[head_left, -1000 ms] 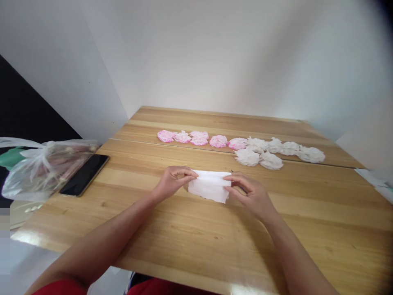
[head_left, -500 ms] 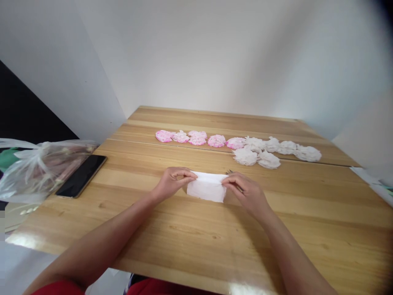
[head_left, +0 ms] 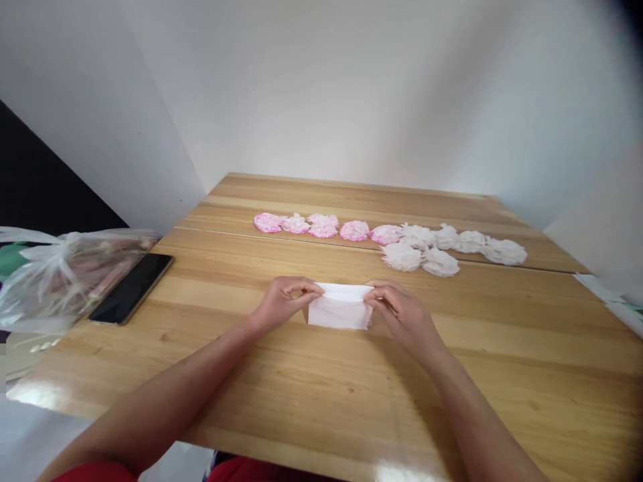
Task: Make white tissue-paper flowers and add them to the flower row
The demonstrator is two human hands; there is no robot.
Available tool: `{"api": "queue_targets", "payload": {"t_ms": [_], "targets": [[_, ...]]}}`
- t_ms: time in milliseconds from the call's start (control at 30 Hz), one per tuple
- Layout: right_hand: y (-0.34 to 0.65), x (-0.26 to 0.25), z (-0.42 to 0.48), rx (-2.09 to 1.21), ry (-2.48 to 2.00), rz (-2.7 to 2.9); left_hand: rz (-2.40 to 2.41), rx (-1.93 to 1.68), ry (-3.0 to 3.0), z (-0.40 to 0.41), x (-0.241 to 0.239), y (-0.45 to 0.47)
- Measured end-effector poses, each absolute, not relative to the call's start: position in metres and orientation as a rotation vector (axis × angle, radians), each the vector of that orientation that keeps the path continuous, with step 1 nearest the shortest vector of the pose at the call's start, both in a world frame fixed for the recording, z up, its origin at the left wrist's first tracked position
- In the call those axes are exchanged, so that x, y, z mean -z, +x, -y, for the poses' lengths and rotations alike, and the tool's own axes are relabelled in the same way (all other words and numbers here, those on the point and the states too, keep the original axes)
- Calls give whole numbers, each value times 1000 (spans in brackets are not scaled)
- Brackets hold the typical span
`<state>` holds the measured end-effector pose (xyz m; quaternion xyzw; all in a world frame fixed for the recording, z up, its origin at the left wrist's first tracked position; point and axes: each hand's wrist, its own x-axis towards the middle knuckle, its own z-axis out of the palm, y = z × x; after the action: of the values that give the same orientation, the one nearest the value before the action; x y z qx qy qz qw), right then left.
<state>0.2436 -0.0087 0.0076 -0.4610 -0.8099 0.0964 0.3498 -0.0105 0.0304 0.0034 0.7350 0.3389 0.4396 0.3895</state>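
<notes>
A white tissue sheet [head_left: 341, 309] lies folded on the wooden table [head_left: 321, 381] in front of me. My left hand [head_left: 284, 301] pinches its upper left corner with closed fingers. My right hand [head_left: 402, 314] pinches the upper right corner the same way. The tissue hangs slightly between both hands, its lower edge on the table.
A row of pink paper flowers [head_left: 321, 225] and several white paper flowers [head_left: 442, 249] lies further back on the table. A black phone [head_left: 133, 288] rests at the left edge beside a clear plastic bag [head_left: 55, 274]. White walls enclose the table at the back and sides.
Both hands have drawn slightly closer together and the tissue looks narrower and more squared, its lower right corner no longer hanging down at an angle.
</notes>
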Motion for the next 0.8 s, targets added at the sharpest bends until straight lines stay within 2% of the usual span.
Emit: {"api": "queue_targets", "payload": {"t_ms": [800], "targets": [[241,-11,13,-252,-1320,2046,-986,-1070,1881,-31,-1,-10]]}}
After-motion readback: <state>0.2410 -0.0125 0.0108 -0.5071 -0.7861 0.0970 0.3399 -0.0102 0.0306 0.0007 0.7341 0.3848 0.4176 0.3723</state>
